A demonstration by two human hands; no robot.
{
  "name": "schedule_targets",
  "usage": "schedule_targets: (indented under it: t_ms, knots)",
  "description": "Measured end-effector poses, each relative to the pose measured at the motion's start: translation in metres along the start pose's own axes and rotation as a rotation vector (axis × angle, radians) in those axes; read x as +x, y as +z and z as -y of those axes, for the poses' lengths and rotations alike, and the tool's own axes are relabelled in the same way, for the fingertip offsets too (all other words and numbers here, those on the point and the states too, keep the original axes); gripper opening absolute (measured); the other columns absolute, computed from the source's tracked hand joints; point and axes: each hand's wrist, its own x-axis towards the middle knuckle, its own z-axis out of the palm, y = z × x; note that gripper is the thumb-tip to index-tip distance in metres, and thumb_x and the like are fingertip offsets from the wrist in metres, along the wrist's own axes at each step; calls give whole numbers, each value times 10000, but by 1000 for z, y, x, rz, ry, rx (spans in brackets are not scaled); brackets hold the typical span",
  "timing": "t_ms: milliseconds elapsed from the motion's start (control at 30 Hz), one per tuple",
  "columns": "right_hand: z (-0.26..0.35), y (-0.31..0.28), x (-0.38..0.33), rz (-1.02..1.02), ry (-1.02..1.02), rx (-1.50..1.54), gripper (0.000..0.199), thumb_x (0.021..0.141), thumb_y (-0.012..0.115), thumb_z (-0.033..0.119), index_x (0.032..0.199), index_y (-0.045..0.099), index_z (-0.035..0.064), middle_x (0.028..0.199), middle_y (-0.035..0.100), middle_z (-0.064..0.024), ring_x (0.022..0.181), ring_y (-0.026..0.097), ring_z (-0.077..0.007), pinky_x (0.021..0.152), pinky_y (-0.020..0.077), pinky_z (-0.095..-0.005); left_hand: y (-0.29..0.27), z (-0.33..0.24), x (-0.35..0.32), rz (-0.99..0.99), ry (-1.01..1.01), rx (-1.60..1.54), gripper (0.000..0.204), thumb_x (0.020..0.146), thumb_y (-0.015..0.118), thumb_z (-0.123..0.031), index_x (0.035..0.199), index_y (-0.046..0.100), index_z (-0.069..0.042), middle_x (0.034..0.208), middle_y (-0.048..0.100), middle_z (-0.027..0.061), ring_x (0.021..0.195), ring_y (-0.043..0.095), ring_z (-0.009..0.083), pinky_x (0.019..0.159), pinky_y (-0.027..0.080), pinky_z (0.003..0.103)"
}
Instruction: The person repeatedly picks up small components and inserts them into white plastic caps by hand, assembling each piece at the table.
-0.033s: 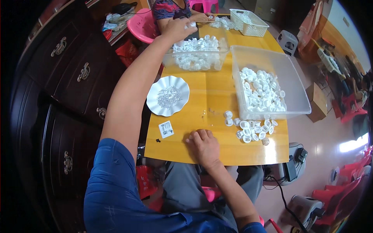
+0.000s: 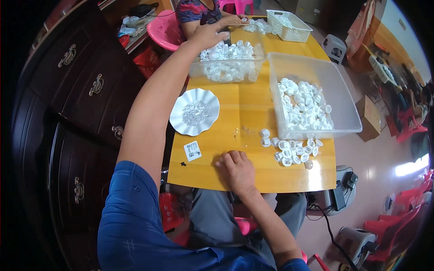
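My left hand (image 2: 211,34) reaches far across the yellow table (image 2: 244,113) to the far left corner of a clear tub (image 2: 226,70) full of white plastic caps. Its fingers lie over the tub's rim, and I cannot see whether they hold anything. My right hand (image 2: 237,169) rests near the table's front edge with its fingers curled under and nothing visible in it. To its right lies a loose pile of white caps (image 2: 289,151). A white scalloped plate (image 2: 194,113) with small clear bits sits between my arms, and a small printed card (image 2: 193,150) lies below it.
A large clear bin (image 2: 312,67) holding white caps fills the table's right side. A white basket (image 2: 287,18) stands at the far end, where another person (image 2: 196,11) sits by a pink chair (image 2: 165,29). A dark wooden cabinet (image 2: 81,90) runs along the left.
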Motion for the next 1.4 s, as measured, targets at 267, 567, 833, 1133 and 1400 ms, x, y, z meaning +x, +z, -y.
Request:
schedule_targets:
  t_ms: [267, 567, 833, 1133, 1400]
  knots:
    - [-1, -5, 1, -56, 113, 195, 257, 877, 773, 223, 1045, 659, 64, 969, 649, -125, 921, 634, -355, 817, 531, -442, -10, -50, -160, -149, -348, -1132, 388, 1058, 528, -391, 1135, 719, -62, 1167, 705, 47, 1136, 624, 146, 969, 454, 340]
    - [28, -16, -3, -252, 363, 679, 194, 919, 742, 135, 1060, 683, 15, 978, 686, -135, 877, 669, -265, 776, 533, -362, -16, -192, -398, -189, -1113, -1963, 553, 1076, 445, -542, 1372, 564, -90, 1333, 629, 84, 1265, 578, 223, 1086, 426, 390]
    - [77, -37, -9, -237, 71, 418, 203, 897, 708, 206, 1029, 671, 55, 1031, 657, -142, 1022, 613, -377, 936, 458, -491, -26, -215, -402, -273, -1170, -2240, 465, 1079, 468, -524, 1198, 597, -93, 1131, 660, 75, 1076, 633, 213, 947, 523, 379]
    - [87, -46, -17, -130, -124, 499, 407, 901, 689, 433, 1086, 656, 73, 1146, 647, -184, 1176, 596, -411, 1091, 378, -619, -14, -213, -417, -222, -1092, -2366, 440, 1072, 489, -520, 1173, 610, -110, 1093, 664, 69, 969, 626, 189, 829, 527, 348]
    - [86, -54, -15, -160, -232, 553, 261, 892, 719, 201, 1081, 652, 33, 1093, 645, -186, 1122, 622, -385, 1023, 462, -494, 12, -181, -407, -67, -971, -2490, 418, 1066, 508, -517, 1151, 622, -124, 1060, 667, 63, 874, 619, 168, 723, 530, 320]
